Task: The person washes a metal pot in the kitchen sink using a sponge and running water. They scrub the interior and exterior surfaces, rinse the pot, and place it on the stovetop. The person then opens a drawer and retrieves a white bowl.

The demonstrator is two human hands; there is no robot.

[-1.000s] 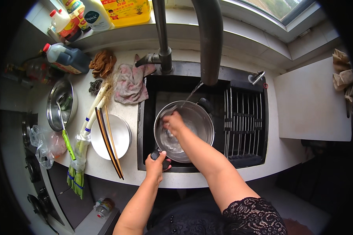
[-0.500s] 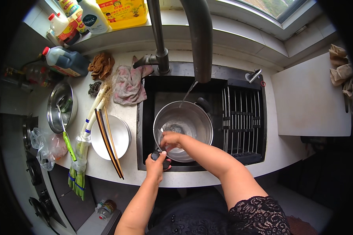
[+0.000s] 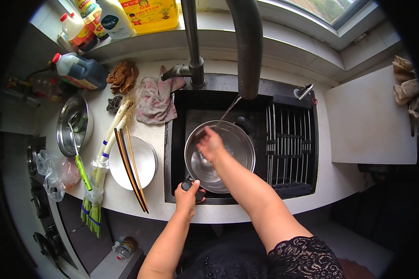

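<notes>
**Counter around the black sink**

The pale counter (image 3: pixel 246 215) wraps the black sink (image 3: pixel 179 139). Just left of the sink lies a white plate (image 3: pixel 144 160) with dark chopsticks (image 3: pixel 130 169) across it; further left, green onions (image 3: pixel 100 172) and a steel bowl (image 3: pixel 72 125). Behind the sink's left corner lie a pinkish rag (image 3: pixel 154 100), a brown scrubber (image 3: pixel 122 76) and a dark jug (image 3: pixel 79 70)

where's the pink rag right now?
Head view: the pink rag lies crumpled on the counter left of the sink, beside the faucet base, behind the white plate.
</notes>
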